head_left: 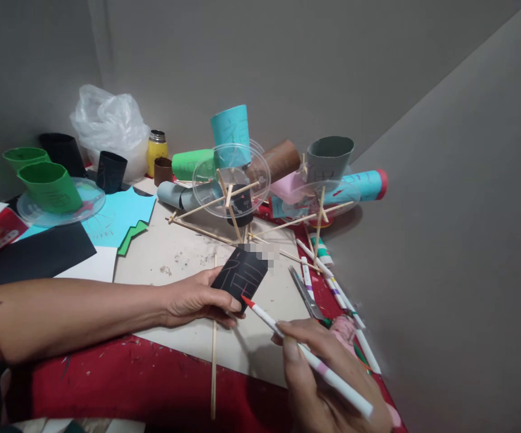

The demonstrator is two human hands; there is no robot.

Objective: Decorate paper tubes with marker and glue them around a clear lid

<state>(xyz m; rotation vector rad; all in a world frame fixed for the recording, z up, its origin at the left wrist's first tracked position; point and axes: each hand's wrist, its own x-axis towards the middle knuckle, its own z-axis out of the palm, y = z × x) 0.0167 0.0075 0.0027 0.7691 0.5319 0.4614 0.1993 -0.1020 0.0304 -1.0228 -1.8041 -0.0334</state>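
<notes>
My left hand (201,299) is closed around a black paper tube (247,269) that bears thin, pale line writing. The tube is tilted above the white board (179,264). In my right hand (327,373) a white marker (336,388) with a pink band is pinched, its red tip touching or almost touching the tube's face near my left thumb. A thin wooden stick (214,373) lies beneath my left hand and runs toward the table's front. Behind the tube stands a wooden stick frame (206,234) with clear plastic discs (260,180) and coloured paper tubes, among them a blue one (231,135).
Green paper cups (50,191) stand on a clear lid (95,198) at the left, near blue and black paper sheets. Scissors (305,294) and several markers lie along the right edge by the wall. A plastic bag (109,126) and a yellow bottle (157,150) are at the back.
</notes>
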